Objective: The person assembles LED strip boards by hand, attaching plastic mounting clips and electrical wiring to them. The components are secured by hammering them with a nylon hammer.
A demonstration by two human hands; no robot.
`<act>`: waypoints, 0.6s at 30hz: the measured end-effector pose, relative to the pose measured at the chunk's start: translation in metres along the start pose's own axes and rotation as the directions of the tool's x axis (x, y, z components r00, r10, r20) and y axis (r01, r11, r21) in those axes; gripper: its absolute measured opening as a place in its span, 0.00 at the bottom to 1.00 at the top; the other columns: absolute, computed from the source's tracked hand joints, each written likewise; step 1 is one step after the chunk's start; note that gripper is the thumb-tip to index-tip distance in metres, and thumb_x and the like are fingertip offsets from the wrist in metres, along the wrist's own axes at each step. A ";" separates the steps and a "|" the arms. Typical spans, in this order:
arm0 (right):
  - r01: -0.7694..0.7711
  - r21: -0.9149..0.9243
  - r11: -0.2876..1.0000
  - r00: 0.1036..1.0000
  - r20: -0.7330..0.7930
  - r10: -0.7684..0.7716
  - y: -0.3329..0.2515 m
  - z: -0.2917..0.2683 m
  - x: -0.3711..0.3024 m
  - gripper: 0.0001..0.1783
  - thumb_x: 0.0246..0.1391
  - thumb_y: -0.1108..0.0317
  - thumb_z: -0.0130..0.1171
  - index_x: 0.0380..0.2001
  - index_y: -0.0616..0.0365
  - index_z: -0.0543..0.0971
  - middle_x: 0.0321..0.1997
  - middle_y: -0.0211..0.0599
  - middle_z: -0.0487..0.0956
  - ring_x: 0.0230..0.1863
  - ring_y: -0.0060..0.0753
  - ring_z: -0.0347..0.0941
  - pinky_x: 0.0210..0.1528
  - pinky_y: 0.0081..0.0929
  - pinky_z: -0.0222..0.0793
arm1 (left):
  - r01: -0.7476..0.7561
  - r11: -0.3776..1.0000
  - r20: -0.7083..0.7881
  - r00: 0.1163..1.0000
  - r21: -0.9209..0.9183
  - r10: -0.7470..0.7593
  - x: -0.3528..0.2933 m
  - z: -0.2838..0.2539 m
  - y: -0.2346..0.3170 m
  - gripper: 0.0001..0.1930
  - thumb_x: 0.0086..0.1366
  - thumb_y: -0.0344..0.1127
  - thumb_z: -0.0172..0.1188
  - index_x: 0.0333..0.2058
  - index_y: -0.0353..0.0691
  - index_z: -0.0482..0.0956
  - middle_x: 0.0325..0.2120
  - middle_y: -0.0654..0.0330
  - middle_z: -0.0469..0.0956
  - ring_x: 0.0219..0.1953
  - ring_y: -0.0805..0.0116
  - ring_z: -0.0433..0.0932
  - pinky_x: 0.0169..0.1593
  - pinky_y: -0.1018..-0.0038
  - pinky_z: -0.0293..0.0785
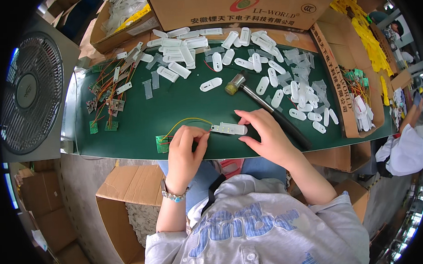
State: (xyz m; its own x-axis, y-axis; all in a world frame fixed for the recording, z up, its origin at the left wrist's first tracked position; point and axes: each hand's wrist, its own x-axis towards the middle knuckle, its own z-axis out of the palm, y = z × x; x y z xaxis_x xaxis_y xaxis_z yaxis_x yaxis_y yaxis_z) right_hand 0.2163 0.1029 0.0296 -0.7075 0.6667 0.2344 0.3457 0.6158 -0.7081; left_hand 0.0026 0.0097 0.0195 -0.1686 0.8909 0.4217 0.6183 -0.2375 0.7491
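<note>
A white plastic casing part with a small LED board lies at the table's near edge, between my hands. My left hand is closed in a pinch on thin wires at the board's left end; its fingertips partly hide them. A yellow wire arcs over that hand toward a green circuit board, which lies just left of it. Around the casing's right end, my right hand has its thumb and fingers spread, seemingly apart from the part.
Beyond my right hand lies a mallet with a black handle. White casings and clear plastic pieces are scattered across the green table. Wired boards lie at left, near a fan. A cardboard box stands at right.
</note>
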 end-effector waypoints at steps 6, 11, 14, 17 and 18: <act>0.073 -0.053 0.996 0.997 -0.019 -0.074 0.001 0.003 -0.004 0.35 0.44 0.75 0.69 0.58 0.56 0.71 0.41 0.33 0.76 0.44 0.42 0.71 0.50 0.40 0.66 | -0.018 0.998 0.062 0.998 0.063 0.014 0.000 0.003 0.000 0.08 0.57 0.19 0.66 0.31 0.34 0.74 0.30 0.57 0.80 0.30 0.63 0.77 0.34 0.70 0.74; 0.112 -0.090 0.990 0.993 -0.036 -0.115 0.002 0.005 -0.005 0.31 0.43 0.76 0.69 0.54 0.53 0.76 0.39 0.29 0.76 0.43 0.39 0.71 0.48 0.38 0.66 | -0.174 0.978 0.130 0.979 0.112 0.160 0.001 0.003 -0.001 0.11 0.53 0.23 0.68 0.30 0.37 0.72 0.30 0.60 0.79 0.32 0.58 0.77 0.37 0.64 0.72; 0.158 -0.109 0.981 0.985 -0.058 -0.165 0.003 0.006 -0.006 0.25 0.42 0.76 0.69 0.47 0.48 0.81 0.39 0.28 0.75 0.43 0.38 0.71 0.47 0.37 0.66 | -0.142 0.976 0.162 0.980 0.163 0.116 -0.003 0.002 0.007 0.11 0.52 0.20 0.68 0.29 0.36 0.73 0.30 0.58 0.80 0.32 0.57 0.77 0.38 0.64 0.73; 0.201 -0.135 0.970 0.977 -0.049 -0.209 0.004 0.007 -0.007 0.23 0.41 0.77 0.68 0.43 0.44 0.85 0.39 0.28 0.74 0.41 0.36 0.70 0.45 0.34 0.65 | -0.145 0.971 0.184 0.977 0.192 0.109 -0.004 0.000 0.012 0.11 0.52 0.21 0.69 0.28 0.37 0.73 0.30 0.58 0.80 0.32 0.56 0.77 0.38 0.64 0.73; 0.211 -0.149 0.966 0.975 -0.043 -0.219 0.003 0.006 -0.007 0.24 0.40 0.78 0.66 0.44 0.43 0.85 0.40 0.28 0.74 0.41 0.36 0.70 0.45 0.34 0.65 | -0.143 0.971 0.186 0.977 0.192 0.107 -0.004 0.000 0.013 0.11 0.52 0.21 0.69 0.28 0.37 0.73 0.30 0.58 0.80 0.32 0.56 0.77 0.38 0.64 0.73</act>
State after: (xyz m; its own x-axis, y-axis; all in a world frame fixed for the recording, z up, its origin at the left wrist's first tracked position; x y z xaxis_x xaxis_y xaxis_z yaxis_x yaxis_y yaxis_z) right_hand 0.2184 0.0976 0.0214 -0.7391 0.5330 0.4120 0.2770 0.7979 -0.5354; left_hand 0.0114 0.0025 0.0279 0.0438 0.9168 0.3970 0.7719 -0.2833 0.5691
